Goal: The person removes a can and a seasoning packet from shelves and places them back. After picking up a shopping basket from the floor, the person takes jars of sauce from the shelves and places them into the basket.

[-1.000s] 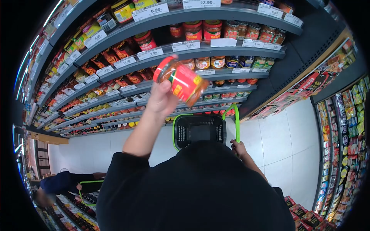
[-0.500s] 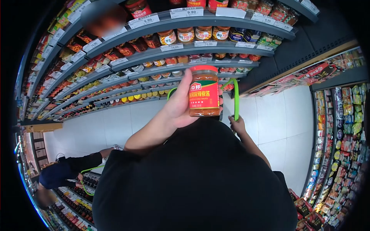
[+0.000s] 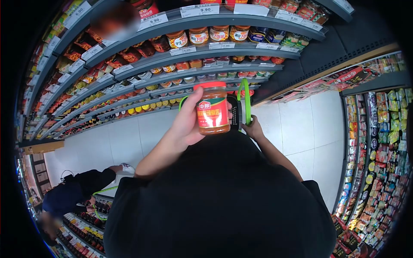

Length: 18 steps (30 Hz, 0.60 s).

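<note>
My left hand is closed round a glass jar of chili sauce with a red lid and a red and green label. The jar is nearly upright in front of my body, label facing me. Below and behind it, partly hidden, is a black shopping basket with bright green handles. My right hand, lower on the right, is closed at the near end of the right green handle. Its fingertips are partly hidden.
Curved-looking shelves of jars with price tags stand ahead and to the left. Packaged goods fill a rack on the right. At lower left another person stands by bottle shelves with a green-handled basket. Pale floor tiles lie between.
The jar and my left hand have shifted left and slightly down in view, the jar turning a little. My right hand and the basket handle have moved left; more of the basket shows.
</note>
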Motion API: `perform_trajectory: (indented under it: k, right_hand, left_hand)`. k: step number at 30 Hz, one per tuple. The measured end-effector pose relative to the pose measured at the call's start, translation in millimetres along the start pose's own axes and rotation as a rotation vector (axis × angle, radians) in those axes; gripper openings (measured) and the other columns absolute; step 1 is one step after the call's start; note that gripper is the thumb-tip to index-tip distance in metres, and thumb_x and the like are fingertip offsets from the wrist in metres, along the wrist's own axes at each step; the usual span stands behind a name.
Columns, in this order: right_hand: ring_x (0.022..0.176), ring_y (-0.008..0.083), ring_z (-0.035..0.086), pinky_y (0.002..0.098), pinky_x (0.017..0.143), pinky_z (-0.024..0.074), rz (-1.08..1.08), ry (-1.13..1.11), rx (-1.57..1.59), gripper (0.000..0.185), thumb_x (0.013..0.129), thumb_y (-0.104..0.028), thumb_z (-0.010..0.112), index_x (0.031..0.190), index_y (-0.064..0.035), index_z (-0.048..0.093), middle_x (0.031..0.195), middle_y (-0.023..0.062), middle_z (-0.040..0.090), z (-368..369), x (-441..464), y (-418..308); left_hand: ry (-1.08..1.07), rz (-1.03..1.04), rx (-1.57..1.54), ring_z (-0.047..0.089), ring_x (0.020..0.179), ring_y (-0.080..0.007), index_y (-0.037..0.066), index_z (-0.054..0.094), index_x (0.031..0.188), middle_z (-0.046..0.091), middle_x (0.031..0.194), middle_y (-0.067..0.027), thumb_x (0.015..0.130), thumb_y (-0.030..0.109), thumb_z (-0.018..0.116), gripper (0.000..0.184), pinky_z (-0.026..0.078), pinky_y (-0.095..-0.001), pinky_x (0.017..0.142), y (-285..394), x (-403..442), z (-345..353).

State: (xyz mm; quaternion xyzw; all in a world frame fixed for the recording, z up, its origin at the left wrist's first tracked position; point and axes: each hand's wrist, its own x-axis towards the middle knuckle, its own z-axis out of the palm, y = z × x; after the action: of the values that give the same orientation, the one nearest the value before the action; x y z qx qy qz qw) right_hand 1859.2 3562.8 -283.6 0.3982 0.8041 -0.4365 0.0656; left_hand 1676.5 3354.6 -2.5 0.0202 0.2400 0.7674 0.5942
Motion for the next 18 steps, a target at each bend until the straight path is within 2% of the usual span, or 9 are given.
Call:
perform_trajectory:
  k: [1, 2, 5, 7, 10, 12, 13, 15, 18]
  right_hand:
    - [0.095, 0.0354, 0.061, 0.0402, 0.082, 0.0478, 0.043, 0.0, -0.03, 0.079, 0.072, -0.037, 0.073, 0.126, 0.006, 0.034, 0.099, 0.0257, 0.061, -8, -11, -12]
    - [0.095, 0.0366, 0.061, 0.0396, 0.083, 0.0477, 0.041, -0.021, -0.006, 0.091, 0.071, -0.042, 0.074, 0.132, 0.0063, 0.028, 0.104, 0.026, 0.059, -6, -8, 0]
    - [0.099, 0.037, 0.059, 0.0397, 0.086, 0.0469, 0.082, 0.005, 0.051, 0.09, 0.07, -0.041, 0.076, 0.131, 0.0062, 0.03, 0.11, 0.0266, 0.057, -5, -11, 12]
    - [0.104, 0.037, 0.056, 0.0399, 0.089, 0.0458, -0.012, 0.089, -0.066, 0.088, 0.07, -0.039, 0.076, 0.131, 0.0061, 0.031, 0.113, 0.026, 0.055, -11, -17, 0]
    - [0.109, 0.0331, 0.054, 0.04, 0.089, 0.0461, -0.414, 0.367, -0.118, 0.08, 0.075, -0.036, 0.073, 0.131, 0.0046, 0.033, 0.118, 0.0223, 0.053, -24, -24, -37]
    - [0.109, 0.0259, 0.054, 0.0365, 0.088, 0.0469, -0.371, -0.083, 0.509, 0.069, 0.082, -0.031, 0.068, 0.132, 0.0017, 0.033, 0.123, 0.0173, 0.05, -54, -39, -99]
    - [0.109, 0.0259, 0.054, 0.0365, 0.088, 0.0469, -0.369, -0.085, 0.512, 0.069, 0.082, -0.031, 0.068, 0.132, 0.0017, 0.033, 0.123, 0.0173, 0.05, -74, -55, -135]
    - [0.109, 0.0189, 0.053, 0.0333, 0.088, 0.0465, -0.084, -0.662, 1.255, 0.058, 0.088, -0.023, 0.062, 0.133, -0.001, 0.031, 0.126, 0.0117, 0.047, -108, -89, -201]
    - [0.111, 0.0153, 0.05, 0.0307, 0.091, 0.0439, -0.246, -0.721, 1.193, 0.05, 0.094, -0.02, 0.053, 0.134, -0.0018, 0.029, 0.126, 0.009, 0.046, -109, -110, -233]
  left_hand:
    - [-0.007, 0.002, -0.034, 0.061, 0.097, -0.0326, 0.002, 0.045, 0.122, 0.058, 0.107, -0.0195, 0.094, 0.054, 0.033, 0.061, 0.053, -0.0459, 0.081, 1, -1, -2]
    - [0.023, -0.006, -0.05, 0.061, 0.097, -0.0333, 0.002, 0.046, 0.121, 0.058, 0.107, -0.0197, 0.093, 0.054, 0.033, 0.06, 0.052, -0.0462, 0.082, 3, -2, -2]
    - [0.049, 0.037, -0.019, 0.061, 0.098, -0.0336, 0.002, 0.046, 0.122, 0.058, 0.107, -0.0199, 0.094, 0.051, 0.035, 0.058, 0.051, -0.0462, 0.084, 3, -2, -2]
    - [0.047, 0.048, -0.025, 0.061, 0.098, -0.0323, 0.003, 0.045, 0.123, 0.058, 0.108, -0.0191, 0.094, 0.049, 0.038, 0.055, 0.051, -0.0447, 0.083, 0, -2, 1]
    - [0.047, 0.036, -0.021, 0.061, 0.099, -0.0325, 0.003, 0.044, 0.125, 0.058, 0.109, -0.0196, 0.095, 0.046, 0.039, 0.053, 0.051, -0.0447, 0.084, -2, 0, 2]
    - [0.036, 0.014, 0.013, 0.06, 0.1, -0.0332, 0.003, 0.042, 0.127, 0.058, 0.111, -0.0203, 0.095, 0.049, 0.036, 0.057, 0.051, -0.045, 0.086, -6, 2, 0]
    - [0.04, 0.013, 0.014, 0.06, 0.1, -0.0332, 0.003, 0.042, 0.127, 0.058, 0.111, -0.0203, 0.095, 0.049, 0.036, 0.057, 0.051, -0.045, 0.086, -8, 3, 3]
    - [0.11, -0.002, 0.037, 0.062, 0.096, -0.0288, 0.004, 0.045, 0.125, 0.059, 0.111, -0.0166, 0.096, 0.044, 0.039, 0.05, 0.052, -0.0424, 0.083, -12, 6, 9]
    - [0.158, 0.05, 0.136, 0.06, 0.1, -0.0238, 0.003, 0.045, 0.125, 0.057, 0.112, -0.0137, 0.098, 0.042, 0.036, 0.048, 0.051, -0.0393, 0.086, -21, 11, 18]
